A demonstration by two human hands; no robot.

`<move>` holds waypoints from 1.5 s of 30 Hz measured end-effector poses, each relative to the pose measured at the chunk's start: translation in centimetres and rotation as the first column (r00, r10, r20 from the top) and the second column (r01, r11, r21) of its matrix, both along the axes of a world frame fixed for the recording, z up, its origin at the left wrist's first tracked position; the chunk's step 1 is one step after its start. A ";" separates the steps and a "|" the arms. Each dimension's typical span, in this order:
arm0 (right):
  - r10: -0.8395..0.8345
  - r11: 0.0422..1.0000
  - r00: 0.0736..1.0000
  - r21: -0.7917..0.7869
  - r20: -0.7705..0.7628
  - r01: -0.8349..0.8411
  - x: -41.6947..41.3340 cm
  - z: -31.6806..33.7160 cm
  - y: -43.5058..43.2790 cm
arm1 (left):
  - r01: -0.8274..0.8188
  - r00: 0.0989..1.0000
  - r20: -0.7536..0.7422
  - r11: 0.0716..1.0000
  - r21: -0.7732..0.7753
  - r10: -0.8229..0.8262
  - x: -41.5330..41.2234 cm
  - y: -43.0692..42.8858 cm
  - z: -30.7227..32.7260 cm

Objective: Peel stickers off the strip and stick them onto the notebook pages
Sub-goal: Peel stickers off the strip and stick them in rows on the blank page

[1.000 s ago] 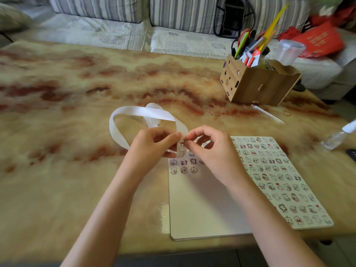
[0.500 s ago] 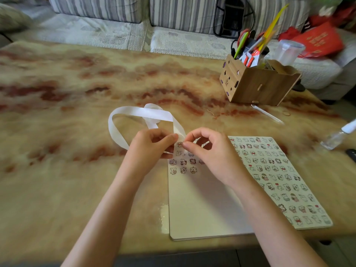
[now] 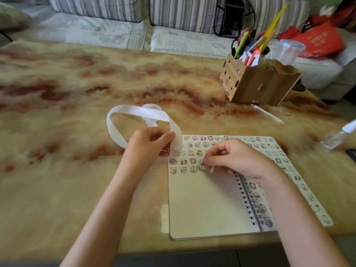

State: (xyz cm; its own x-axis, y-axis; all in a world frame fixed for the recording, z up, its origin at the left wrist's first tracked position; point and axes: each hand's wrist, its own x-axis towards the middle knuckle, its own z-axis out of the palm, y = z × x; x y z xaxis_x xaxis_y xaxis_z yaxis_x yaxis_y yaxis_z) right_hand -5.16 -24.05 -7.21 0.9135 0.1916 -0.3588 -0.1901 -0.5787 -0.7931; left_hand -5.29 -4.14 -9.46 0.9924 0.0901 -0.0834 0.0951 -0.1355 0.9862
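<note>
I'm holding a sticker (image 3: 202, 164) against the spiral notebook (image 3: 202, 205) page.
Right hand (image 3: 238, 158) is pinching it; left hand (image 3: 150, 144) fingers (image 3: 165, 136) are clamping the strip (image 3: 134, 110).

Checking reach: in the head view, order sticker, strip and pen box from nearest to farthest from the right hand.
1. sticker: pinched by the right hand.
2. strip: to its left, in the left hand.
3. pen box: beyond, far across the table.
</note>
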 end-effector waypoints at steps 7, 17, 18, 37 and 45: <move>0.017 0.999 1.000 -0.049 -0.019 -0.018 0.0 0.0 -0.1 | 0.002 1.000 -0.002 1.000 -0.011 -0.002 0.1 0.0 -0.1; 0.020 0.997 1.000 -0.075 -0.010 -0.020 0.3 -0.4 0.0 | -0.003 1.000 0.001 1.000 -0.008 0.003 0.2 0.1 -0.2; 0.019 0.997 1.000 -0.076 -0.009 -0.019 0.3 -0.5 0.0 | -0.005 1.000 0.000 1.000 -0.010 0.005 0.2 0.2 -0.2; -0.008 0.981 1.000 -0.192 0.028 0.014 0.2 -1.0 0.3 | -0.009 1.000 0.004 1.000 -0.003 0.009 0.0 0.2 0.0; -0.016 0.937 0.994 -0.344 0.111 0.053 -0.1 -0.8 0.2 | -0.005 1.000 0.004 1.000 0.007 0.005 0.0 0.1 0.0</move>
State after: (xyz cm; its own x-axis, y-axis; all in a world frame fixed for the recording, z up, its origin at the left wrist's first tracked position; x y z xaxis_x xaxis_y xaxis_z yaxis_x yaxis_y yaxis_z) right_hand -5.26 -23.83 -8.03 0.9535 0.0404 -0.2986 -0.1413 -0.8153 -0.5615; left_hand -5.26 -4.01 -9.51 0.9923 0.0953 -0.0785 0.0917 -0.1423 0.9856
